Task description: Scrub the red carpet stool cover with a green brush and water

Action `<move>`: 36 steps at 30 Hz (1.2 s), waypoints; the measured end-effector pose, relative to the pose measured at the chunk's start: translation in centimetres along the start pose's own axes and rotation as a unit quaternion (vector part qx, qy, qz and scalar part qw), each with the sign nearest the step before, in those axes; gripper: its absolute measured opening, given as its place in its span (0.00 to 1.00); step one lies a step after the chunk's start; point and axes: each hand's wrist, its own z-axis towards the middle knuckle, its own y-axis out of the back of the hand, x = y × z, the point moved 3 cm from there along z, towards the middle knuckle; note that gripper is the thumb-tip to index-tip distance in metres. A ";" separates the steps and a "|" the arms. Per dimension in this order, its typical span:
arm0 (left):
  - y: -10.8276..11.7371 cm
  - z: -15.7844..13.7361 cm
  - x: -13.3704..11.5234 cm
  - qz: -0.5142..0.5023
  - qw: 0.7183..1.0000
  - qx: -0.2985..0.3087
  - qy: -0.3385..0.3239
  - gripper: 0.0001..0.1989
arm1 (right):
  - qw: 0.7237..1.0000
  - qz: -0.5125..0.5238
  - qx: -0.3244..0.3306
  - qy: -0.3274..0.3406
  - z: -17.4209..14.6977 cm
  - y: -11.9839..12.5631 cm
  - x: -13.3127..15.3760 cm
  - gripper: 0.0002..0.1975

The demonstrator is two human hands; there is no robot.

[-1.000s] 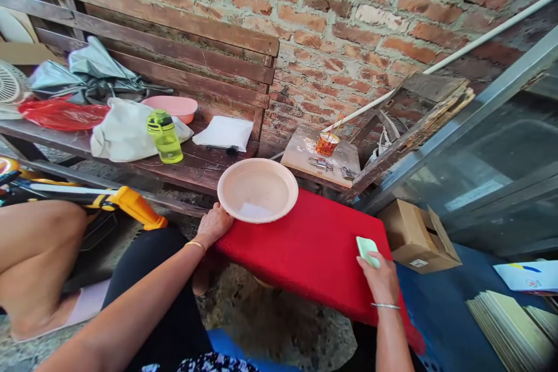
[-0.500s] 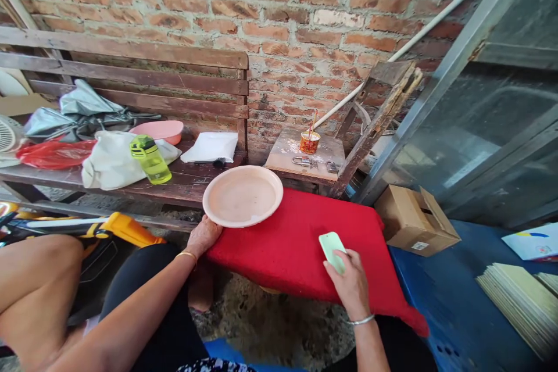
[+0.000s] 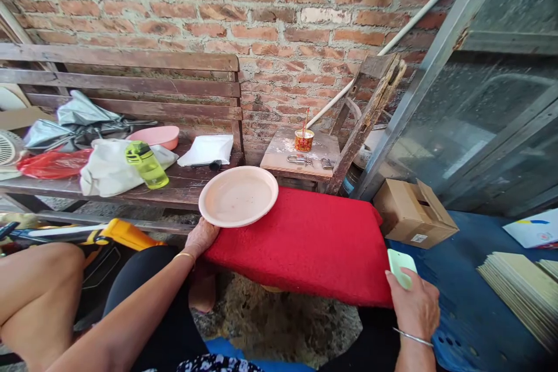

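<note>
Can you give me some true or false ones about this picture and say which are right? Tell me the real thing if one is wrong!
1. The right hand is holding a pale green object. True.
2. The round basin sits on a blue cloth. False: the cloth under it is red.
3. The left hand is right by the basin. True.
4. The yellow-green bottle is inside the basin. False: the bottle is on the wooden bench.
5. A padlock lies near the patterned cup. True.
6. The cardboard box is left of the basin in the picture. False: the box is to the right.
</note>
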 end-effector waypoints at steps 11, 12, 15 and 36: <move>0.3 -0.2 -0.3 0.010 1.000 0.016 0.015 0.30 | 0.957 0.184 0.153 0.161 -3.2 -2.9 10.6 0.17; 0.3 -0.2 -0.4 0.008 1.000 0.018 0.016 0.30 | 0.962 0.176 0.147 0.147 -2.8 -2.6 9.7 0.19; 0.6 -0.5 -0.8 0.009 1.000 0.024 0.018 0.28 | 0.983 0.129 0.114 0.068 -1.4 -1.0 5.6 0.25; 1.5 -0.7 -1.1 -0.089 0.993 0.038 0.074 0.19 | 0.818 0.203 0.290 0.453 -17.6 -6.2 34.5 0.12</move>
